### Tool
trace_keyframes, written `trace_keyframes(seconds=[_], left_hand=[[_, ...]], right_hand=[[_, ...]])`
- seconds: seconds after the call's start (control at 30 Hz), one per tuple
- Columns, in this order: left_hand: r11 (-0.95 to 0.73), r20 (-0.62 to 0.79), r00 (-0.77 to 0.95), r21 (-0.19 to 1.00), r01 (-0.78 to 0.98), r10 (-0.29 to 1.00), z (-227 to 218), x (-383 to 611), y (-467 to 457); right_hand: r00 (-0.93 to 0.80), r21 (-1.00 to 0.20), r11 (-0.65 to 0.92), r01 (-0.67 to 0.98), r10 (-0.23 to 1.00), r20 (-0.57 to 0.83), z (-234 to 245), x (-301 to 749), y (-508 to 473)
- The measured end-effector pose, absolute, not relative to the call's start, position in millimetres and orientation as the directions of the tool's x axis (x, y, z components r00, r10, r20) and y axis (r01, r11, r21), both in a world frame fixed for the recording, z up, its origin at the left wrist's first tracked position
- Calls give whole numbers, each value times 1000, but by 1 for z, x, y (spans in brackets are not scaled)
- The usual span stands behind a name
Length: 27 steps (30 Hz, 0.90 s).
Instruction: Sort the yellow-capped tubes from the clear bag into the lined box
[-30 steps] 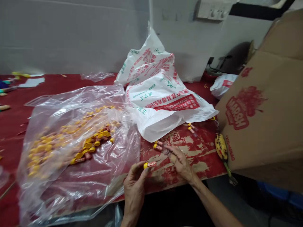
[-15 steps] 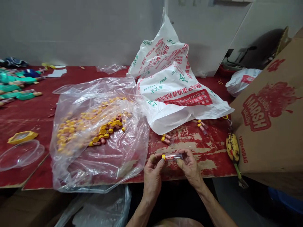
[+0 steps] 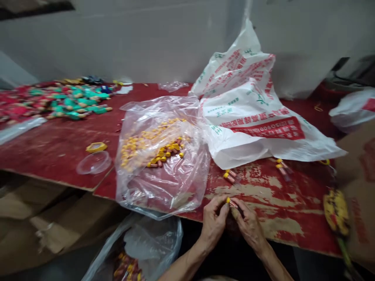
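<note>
Low bag [image 3: 155, 242]: clear, below table [image 3: 319, 240] edge; yel.-capped pcs [image 3: 129, 267] inside.
L hand [image 3: 213, 220]: thumb + fingertips clamped on tube [image 3: 233, 203], capped end.
R hand [image 3: 250, 224]: thumb + fingertips clamped on same tube, opp. end.
Cap [image 3: 228, 200]: yel., on L end of tube; tube betw. both hands, nr table's front edge.
Banana [image 3: 336, 212]: yel. w/ dk spots, far R, beside carton [image 3: 363, 214].
Near pr [image 3: 230, 176]: 2 yel.-capped tubes, side by side on table, beyond hands.
Far pr [image 3: 283, 168]: same type, nr sack's front edge.
Big bag [image 3: 187, 187]: clear, flat on table, L of hands; many yel.-capped tubes, approx. mid.
Sack [image 3: 252, 109]: wht, red/grn print, crumpled, R of big bag.
Heap [image 3: 73, 101]: grn + red items, far L; detail blurred.
</note>
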<state>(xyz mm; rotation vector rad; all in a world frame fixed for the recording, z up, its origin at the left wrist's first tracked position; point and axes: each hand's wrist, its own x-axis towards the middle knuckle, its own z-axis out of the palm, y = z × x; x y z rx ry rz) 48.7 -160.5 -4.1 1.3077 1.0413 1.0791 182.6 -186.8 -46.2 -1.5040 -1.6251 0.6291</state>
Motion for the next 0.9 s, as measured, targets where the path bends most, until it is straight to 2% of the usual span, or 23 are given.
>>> trace_keyframes(seconds=[0.07,0.13,0.17,0.23,0.27,0.37,0.5,0.6,0.77,0.9], left_hand=[[-126,108,183,988,86,977,5,36,-149],[-243,248,13,938,249,969,13,14,-131],[-262,316,-98,895,361,944,16,0,-120],[-193,402,-272,802,565,875,17,-31,-90],[-115,405,-307,744,658,861,15,-46,-73],[-58,396,-302,682,729,867,1,-74,-18],[-92,394,-207,619,780,895,-21,-73,32],[-139,406,-132,573,808,904,-32,-68,45],[-148,441,-122,529,836,889,-39,-75,43],[-221,464,-33,482,848,885,-40,-78,37]], right_hand=[[-31,-716,247,653,953,301,-46,192,-180],[-33,-587,283,759,917,399,-44,210,-169],[7,-524,252,813,897,443,-43,221,-162],[103,-421,139,896,859,502,-46,243,-148],[126,-376,93,922,846,518,-49,253,-142],[95,-253,56,966,833,546,-59,272,-128],[66,-164,33,986,821,567,-55,269,-115],[51,-205,70,976,846,530,-38,255,-91],[8,-451,156,879,940,340,-13,229,-3],[-12,-628,255,735,931,364,-8,200,68]])
